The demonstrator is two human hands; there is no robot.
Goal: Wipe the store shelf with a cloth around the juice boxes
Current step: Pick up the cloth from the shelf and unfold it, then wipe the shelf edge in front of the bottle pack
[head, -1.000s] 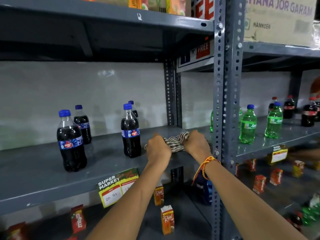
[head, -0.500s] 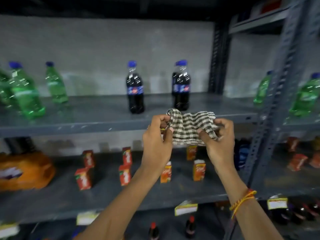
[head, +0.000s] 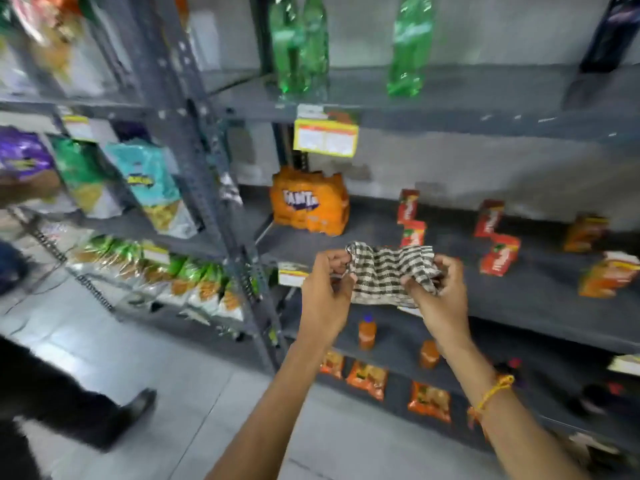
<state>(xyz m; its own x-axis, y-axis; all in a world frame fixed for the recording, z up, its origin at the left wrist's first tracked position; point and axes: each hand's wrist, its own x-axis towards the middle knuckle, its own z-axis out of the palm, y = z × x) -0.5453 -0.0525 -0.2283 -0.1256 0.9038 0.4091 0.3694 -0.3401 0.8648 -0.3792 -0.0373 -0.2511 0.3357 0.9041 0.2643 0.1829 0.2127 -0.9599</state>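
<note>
A checked black-and-white cloth (head: 388, 271) is stretched between my left hand (head: 325, 292) and my right hand (head: 438, 299), held in the air in front of the grey shelf (head: 540, 289). Small red and orange juice boxes stand scattered on that shelf: a red box (head: 408, 206) behind the cloth, a red pair (head: 498, 244) to the right, and orange boxes (head: 609, 275) at the far right. The cloth does not touch the shelf surface. The image is motion-blurred.
An orange Fanta pack (head: 308, 206) sits at the shelf's left end. Green bottles (head: 298, 46) stand on the shelf above. A grey upright post (head: 214, 174) divides off snack bags (head: 149, 185) to the left. A person's dark leg and shoe (head: 104, 414) are on the floor at left.
The view has swung down and left from the soda-bottle shelf to the juice-box shelf. Both hands lifted the cloth off the upper shelf and spread it between them.
</note>
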